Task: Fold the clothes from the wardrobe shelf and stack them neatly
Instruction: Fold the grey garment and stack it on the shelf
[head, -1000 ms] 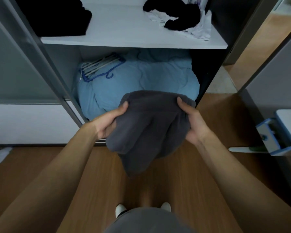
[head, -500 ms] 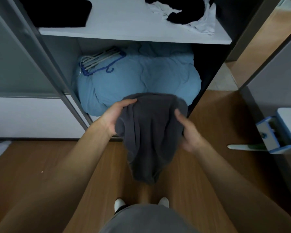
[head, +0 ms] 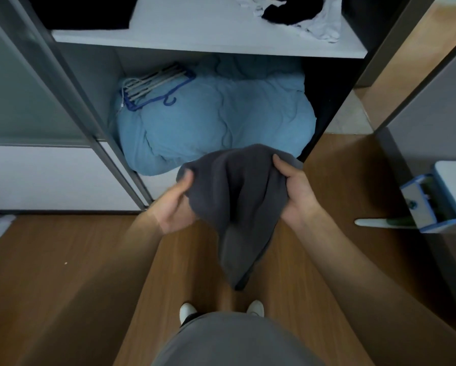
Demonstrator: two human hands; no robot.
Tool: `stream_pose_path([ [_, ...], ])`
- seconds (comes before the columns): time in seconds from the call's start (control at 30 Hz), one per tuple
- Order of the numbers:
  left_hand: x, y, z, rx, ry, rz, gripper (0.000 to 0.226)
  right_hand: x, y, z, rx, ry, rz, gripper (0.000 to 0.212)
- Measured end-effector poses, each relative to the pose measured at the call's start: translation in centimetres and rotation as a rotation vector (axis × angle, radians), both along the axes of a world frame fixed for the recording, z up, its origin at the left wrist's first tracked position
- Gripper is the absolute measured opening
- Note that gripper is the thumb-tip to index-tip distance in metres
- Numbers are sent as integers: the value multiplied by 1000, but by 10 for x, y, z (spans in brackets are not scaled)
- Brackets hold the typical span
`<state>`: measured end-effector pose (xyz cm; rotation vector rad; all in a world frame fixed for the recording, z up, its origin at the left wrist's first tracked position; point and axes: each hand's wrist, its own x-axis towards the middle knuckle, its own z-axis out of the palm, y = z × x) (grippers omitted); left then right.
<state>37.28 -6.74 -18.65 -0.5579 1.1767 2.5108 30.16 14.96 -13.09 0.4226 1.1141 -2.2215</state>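
Note:
A dark grey garment [head: 237,207] hangs in the air in front of the open wardrobe, narrowing to a point near my knees. My left hand [head: 175,204] grips its upper left edge with thumb on top. Its upper right edge is pinched in my right hand [head: 294,192]. On the white wardrobe shelf [head: 208,30] above lie a black pile of clothes [head: 84,11] at the left and a loose heap of black and white clothes [head: 300,14] at the right.
A light blue duvet [head: 216,122] fills the lower compartment, with blue and white hangers [head: 153,85] on it. A sliding door frame [head: 71,96] stands at the left. A blue and white object [head: 438,202] juts out at the right. Wooden floor lies below.
The garment has been gathered narrower and hangs longer. My hands dropped lower and came closer together. The view tilted down, so the shelf sits higher in the frame.

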Motion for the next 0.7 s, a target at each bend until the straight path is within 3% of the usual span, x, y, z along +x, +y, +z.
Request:
stream_pose_path([
  [0.1,-15,15,7,-252,-42,110,37,-6,2,3,47,-8,51,34],
  [0.27,-31,16,28,-126,-7,261,32,-11,19,-7,40,230,14,45],
  [0.37,-35,21,36,-112,-13,256,25,7,21,-33,235,382,11,56],
  [0.43,-37,26,42,-58,-61,212,29,19,18,-49,324,462,91,61],
  [0.5,-36,24,43,15,-76,190,33,25,12,-57,418,519,78,52],
  [0.6,-25,9,37,112,79,170,35,21,5,-56,537,537,-13,40],
  [0.7,-13,-1,29,-111,122,96,56,15,1,-52,581,508,-32,38],
])
